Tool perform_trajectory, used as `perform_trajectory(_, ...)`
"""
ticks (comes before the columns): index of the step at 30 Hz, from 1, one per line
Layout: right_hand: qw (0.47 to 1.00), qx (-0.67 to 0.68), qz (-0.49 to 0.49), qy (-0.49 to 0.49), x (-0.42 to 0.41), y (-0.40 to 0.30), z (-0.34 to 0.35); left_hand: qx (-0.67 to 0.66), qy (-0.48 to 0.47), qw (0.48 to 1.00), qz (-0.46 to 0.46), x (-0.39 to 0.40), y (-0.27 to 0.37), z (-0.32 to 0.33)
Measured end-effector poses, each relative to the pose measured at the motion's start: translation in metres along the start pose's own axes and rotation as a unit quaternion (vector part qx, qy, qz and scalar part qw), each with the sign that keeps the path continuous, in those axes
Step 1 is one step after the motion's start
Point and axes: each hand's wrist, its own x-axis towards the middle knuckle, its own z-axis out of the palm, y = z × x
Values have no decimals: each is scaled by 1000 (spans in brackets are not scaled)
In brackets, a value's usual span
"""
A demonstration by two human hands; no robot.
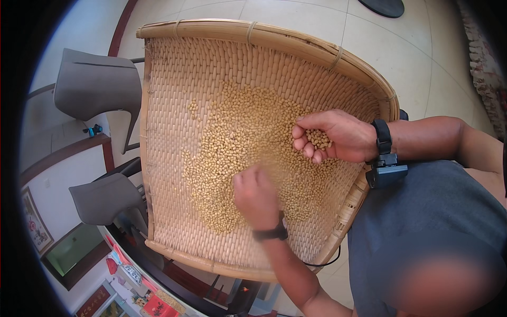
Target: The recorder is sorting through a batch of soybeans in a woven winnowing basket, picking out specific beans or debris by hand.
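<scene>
A woven bamboo winnowing basket [170,83] with a bound cane rim lies before me. Pale yellow beans [222,158], apparently soybeans, are spread over its middle, and a few sit apart toward the far side. My right hand [348,136] is palm up over the near part of the spread, its fingers curled around a small handful of beans [319,138]. Left of it, my left hand [257,196] is back up with bent fingers, low over the beans and blurred by motion. Whether it holds any beans is hidden.
Two grey chairs [99,85] stand beyond the basket's far edge. A dark-edged counter [134,245] bears a red box [161,307] and other small items. A black cable [332,259] loops by the near left rim. Tiled floor [293,14] surrounds the basket.
</scene>
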Motion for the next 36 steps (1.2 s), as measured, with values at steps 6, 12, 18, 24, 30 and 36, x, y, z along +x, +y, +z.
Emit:
perform_trajectory(6,1000,-1,-1,-5,1,1,-1,-4,18,1000,-1,1,4,1)
perform_trajectory(12,1000,-2,-3,-3,2,2,-1,-25,-13,999,21,-1,14,7)
perform_trajectory(18,1000,-4,-4,-6,2,2,-1,-51,-9,999,-3,-1,11,8)
perform_trajectory(24,1000,-4,-3,-4,1,1,0,-30,-6,1000,0,-1,11,8)
perform_trajectory(30,1000,1,-1,-3,0,1,2,-9,0,1000,19,-1,15,7)
perform_trajectory(36,1000,-1,0,-8,1,1,0,-13,-20,1000,-5,0,15,6)
